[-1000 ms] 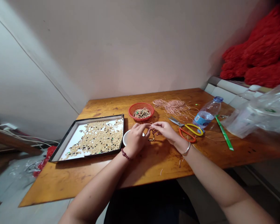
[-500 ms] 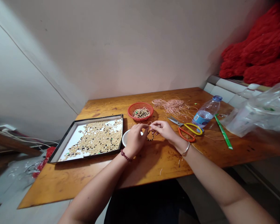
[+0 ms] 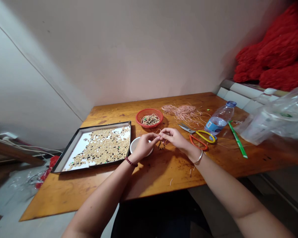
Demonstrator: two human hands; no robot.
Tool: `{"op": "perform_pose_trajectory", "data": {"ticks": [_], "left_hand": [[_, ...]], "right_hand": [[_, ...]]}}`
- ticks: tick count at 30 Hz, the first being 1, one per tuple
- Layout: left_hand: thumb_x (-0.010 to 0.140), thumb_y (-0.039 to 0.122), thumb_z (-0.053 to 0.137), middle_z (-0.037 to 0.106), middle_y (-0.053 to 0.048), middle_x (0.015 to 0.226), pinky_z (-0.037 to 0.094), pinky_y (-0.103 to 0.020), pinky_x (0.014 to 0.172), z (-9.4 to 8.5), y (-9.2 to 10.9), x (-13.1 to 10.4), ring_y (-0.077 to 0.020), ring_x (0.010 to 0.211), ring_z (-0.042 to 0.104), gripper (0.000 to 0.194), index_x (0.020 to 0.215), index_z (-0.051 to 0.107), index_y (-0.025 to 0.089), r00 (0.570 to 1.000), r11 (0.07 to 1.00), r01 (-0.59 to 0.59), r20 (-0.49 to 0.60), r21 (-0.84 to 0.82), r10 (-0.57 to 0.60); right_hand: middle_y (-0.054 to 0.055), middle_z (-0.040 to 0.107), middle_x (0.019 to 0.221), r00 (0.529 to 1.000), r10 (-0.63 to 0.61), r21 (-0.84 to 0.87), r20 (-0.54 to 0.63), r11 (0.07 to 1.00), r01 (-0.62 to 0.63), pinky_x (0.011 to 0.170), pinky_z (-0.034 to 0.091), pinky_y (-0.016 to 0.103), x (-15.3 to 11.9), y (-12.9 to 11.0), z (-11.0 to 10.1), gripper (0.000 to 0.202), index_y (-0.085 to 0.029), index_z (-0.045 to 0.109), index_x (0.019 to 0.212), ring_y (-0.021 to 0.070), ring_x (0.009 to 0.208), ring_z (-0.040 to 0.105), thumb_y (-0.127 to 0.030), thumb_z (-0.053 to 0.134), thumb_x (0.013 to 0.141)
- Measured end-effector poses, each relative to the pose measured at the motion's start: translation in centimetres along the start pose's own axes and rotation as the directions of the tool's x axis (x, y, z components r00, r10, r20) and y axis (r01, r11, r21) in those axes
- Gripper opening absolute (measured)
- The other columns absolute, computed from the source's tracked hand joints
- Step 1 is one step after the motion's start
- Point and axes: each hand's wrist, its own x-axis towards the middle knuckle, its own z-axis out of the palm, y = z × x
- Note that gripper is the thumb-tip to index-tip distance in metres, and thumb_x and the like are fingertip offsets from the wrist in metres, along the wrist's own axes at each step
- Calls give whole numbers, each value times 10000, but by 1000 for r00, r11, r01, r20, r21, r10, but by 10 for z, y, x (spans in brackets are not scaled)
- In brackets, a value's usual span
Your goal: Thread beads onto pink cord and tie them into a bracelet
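L hand [image 3: 146,143] and R hand [image 3: 174,138], fingers closed on beaded cord [image 3: 161,145], meet above table [image 3: 164,168], w/ bead tray [image 3: 70,148] at 9 o'clock.

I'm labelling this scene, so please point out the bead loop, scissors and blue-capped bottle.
Bead loop [image 3: 161,148]: head view, lower curve.
Scissors [image 3: 193,132]: head view, where blades meet handles.
Blue-capped bottle [image 3: 216,125]: head view, label.

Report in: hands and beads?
Both hands together, fingers pinching cord. Small bead loop hanging beneath. White bowl close by left hand; scissors beyond right.
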Motion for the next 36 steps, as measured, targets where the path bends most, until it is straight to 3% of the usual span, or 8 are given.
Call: {"op": "perform_pose_trajectory", "data": {"ticks": [6,15,23,30,36], "left_hand": [[868,438,521,684,-38,825,469,-261,676,0,6,-1,-161,726,590,305,905,675,178,1000,998,-8,-28,55,9],[885,370,499,631,-9,767,425,-235,651,2,16,-5,-138,700,559,225,800,578,177,998,996,-22,-62,86,27],[881,258,501,610,-4,782,415,-229,657,2,19,-5,-128,706,545,117,805,541,178,996,990,-53,-68,130,62],[895,230,487,604,-12,826,422,-238,687,2,17,-6,-125,732,541,93,850,543,171,988,973,-125,-67,192,140],[899,272,501,600,-12,813,426,-243,709,2,14,-5,-125,733,536,132,834,551,168,986,970,-141,-65,198,156]], "right_hand": [[21,673,723,1000,-5,9,12,1000,5,539,476,233,1,1,1,329,-173,639,782,100,554,577,-485,702,699],[14,678,766,992,123,160,-30,980,-116,559,467,213,-4,-5,5,271,-181,619,797,85,576,575,-429,700,719],[7,691,735,988,134,234,-72,966,-114,523,460,195,-4,-3,5,283,-187,581,848,79,542,575,-415,695,726],[17,674,718,982,103,133,-158,988,-82,490,438,189,-3,-3,4,287,-159,640,805,76,526,568,-417,705,698],[12,669,706,988,29,69,-152,997,-18,530,457,214,-2,-4,5,245,-162,679,749,89,552,571,-394,716,679]]}}
